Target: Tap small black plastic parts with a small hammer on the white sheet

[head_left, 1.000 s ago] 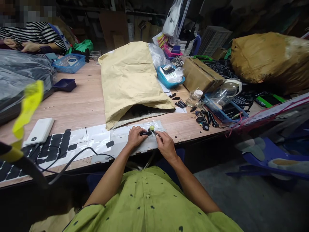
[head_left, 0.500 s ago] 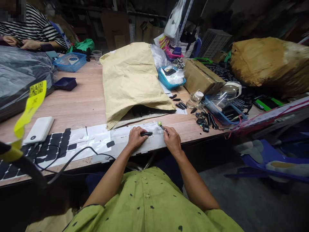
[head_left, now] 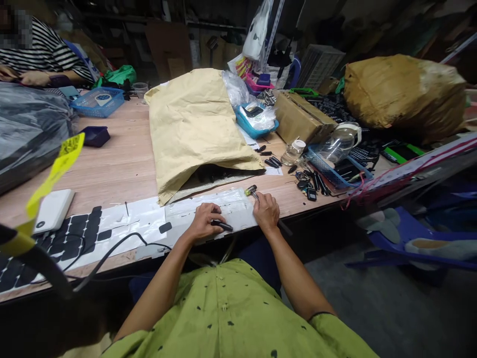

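Observation:
Low over the near edge of the table, my left hand (head_left: 204, 222) is closed on a slim black piece (head_left: 223, 226), whose far end sticks out to the right. My right hand (head_left: 267, 212) grips a small hammer (head_left: 251, 190) with a yellow-green and black head. The hammer head is just beyond my fingers, above a white board (head_left: 238, 216) at the table edge; whether it touches the board I cannot tell. Beyond my hands lies a large cream sack (head_left: 194, 124), its mouth partly open with dark contents inside.
Several slim black pieces (head_left: 274, 162) lie right of the sack, near a jar (head_left: 293, 152) and a blue basket (head_left: 339, 166). On the left are a white power bank (head_left: 55, 210), a cable and a sheet with black squares. A co-worker's striped sleeve (head_left: 48, 42) shows far left.
My left hand has moved left and nearer the table edge with the black piece. The hammer has turned in my right hand, its head now lying sideways. The whole view has shifted slightly.

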Demonstrator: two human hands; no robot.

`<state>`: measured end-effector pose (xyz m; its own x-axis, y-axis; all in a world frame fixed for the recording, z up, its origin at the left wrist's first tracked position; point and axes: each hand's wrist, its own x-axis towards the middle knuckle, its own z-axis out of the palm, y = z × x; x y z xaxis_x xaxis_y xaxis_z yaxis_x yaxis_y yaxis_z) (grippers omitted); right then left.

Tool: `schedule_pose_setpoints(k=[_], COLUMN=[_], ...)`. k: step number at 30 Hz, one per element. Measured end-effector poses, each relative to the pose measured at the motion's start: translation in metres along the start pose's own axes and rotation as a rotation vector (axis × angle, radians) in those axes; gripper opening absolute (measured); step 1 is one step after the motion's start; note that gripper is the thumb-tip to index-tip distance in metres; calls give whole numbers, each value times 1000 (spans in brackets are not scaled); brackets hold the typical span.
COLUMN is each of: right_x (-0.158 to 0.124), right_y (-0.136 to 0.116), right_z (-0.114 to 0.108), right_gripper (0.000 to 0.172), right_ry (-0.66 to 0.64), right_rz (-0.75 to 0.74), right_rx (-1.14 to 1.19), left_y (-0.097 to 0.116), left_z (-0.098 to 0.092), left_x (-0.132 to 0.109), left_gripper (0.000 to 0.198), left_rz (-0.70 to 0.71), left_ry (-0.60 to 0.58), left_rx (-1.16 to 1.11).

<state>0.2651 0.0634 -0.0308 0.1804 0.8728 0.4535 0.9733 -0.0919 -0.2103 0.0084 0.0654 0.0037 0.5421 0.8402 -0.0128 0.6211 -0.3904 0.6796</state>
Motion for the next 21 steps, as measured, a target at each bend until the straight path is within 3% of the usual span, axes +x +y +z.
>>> schedule_pose_setpoints(k=[5, 10, 13, 15, 17, 21], right_x=[-1, -1, -1, -1, -1, 0], right_y=[1, -1, -2, -3, -4, -4], right_z=[2, 1, 1, 1, 2, 2], right_gripper=[32, 31, 30, 30, 30, 31], right_ry=[3, 5, -10, -11, -8, -20], right_rz=[2, 11, 28, 32, 30, 29], right_rx=[17, 0, 1, 9, 18, 19], left_y=[1, 12, 14, 13, 10, 1], left_z=[3, 18, 19, 14, 4, -23], left_x=[-32, -55, -57, -49, -31, 28], left_gripper=[31, 30, 36, 26, 16, 26], left_rz=[75, 85, 89, 73, -6, -347], left_ry=[-116, -100, -74, -18, 112, 456], left_rx=[53, 212, 174, 71, -44, -77])
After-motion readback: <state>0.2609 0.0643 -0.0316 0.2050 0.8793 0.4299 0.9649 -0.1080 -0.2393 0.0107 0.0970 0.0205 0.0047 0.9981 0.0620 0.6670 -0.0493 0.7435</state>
